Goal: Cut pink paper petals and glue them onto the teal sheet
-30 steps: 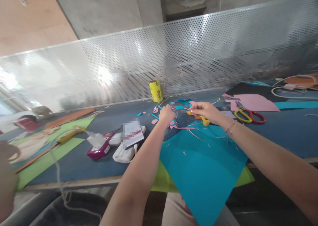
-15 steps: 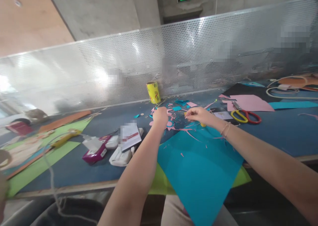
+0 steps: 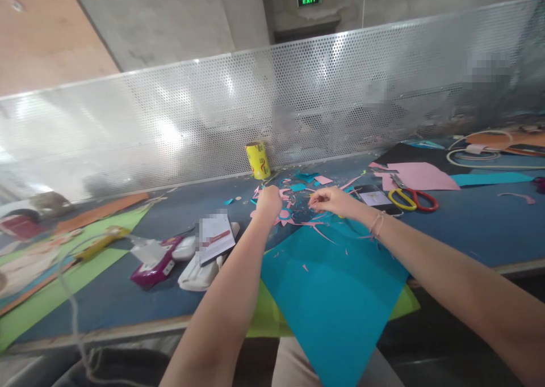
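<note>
My left hand point(image 3: 269, 204) is curled closed over a cluster of pink and blue paper scraps; its fingertips and anything in them are hidden. To its right, my right hand point(image 3: 332, 201) is pinched above the scraps, but whatever its fingertips hold is too small to make out. Between the hands lie thin pink paper strips point(image 3: 315, 224) and a blue paper piece point(image 3: 297, 188). Just below my left hand is a pink paper cutout point(image 3: 284, 214) with a blue ring. A large blue sheet point(image 3: 332, 285) spreads under my forearms and hangs over the table edge.
Red-and-yellow-handled scissors point(image 3: 412, 199) rest beside a pink sheet point(image 3: 426, 175) on the right. A yellow roll point(image 3: 258, 160) stands against the perforated metal screen point(image 3: 179, 114). Left of my arm are a phone point(image 3: 216, 238), a purple power strip point(image 3: 155, 266) and a cable point(image 3: 73, 305).
The view has shifted slightly, so things sit a little further left in it. Both hands keep nearly the same places and closed poses over the scraps.
</note>
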The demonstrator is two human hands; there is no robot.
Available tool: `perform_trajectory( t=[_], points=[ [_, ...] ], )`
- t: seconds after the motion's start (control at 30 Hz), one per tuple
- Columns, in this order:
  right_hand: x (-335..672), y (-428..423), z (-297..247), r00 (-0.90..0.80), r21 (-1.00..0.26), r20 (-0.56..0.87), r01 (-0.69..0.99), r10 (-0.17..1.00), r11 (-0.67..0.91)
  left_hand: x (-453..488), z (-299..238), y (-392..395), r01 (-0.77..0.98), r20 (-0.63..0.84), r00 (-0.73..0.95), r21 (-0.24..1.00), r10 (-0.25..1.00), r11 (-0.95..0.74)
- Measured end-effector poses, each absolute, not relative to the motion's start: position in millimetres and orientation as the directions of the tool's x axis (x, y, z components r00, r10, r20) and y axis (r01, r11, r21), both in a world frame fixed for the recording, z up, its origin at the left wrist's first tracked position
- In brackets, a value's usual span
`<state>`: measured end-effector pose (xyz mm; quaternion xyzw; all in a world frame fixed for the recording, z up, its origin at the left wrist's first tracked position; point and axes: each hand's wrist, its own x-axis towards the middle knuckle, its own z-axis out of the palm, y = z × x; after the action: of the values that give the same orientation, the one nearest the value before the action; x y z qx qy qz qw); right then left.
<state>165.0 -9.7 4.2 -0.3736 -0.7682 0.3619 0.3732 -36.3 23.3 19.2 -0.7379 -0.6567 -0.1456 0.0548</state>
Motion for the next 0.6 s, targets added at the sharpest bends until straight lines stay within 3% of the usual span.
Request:
perform_trajectory(
  t=[0.33, 0.6],
  points=[
    [163, -14, 7, -0.439, -0.808, 0.277, 0.375, 0.855, 0.454, -31, 19, 19, 0.996, 0.121, 0.008, 0.086, 0.993, -0.018],
    [165, -9, 7, -0.467, -0.810, 0.250, 0.379, 0.848, 0.447, -31, 19, 14, 0.997, 0.223, 0.037, 0.062, 0.974, -0.052]
  ],
)
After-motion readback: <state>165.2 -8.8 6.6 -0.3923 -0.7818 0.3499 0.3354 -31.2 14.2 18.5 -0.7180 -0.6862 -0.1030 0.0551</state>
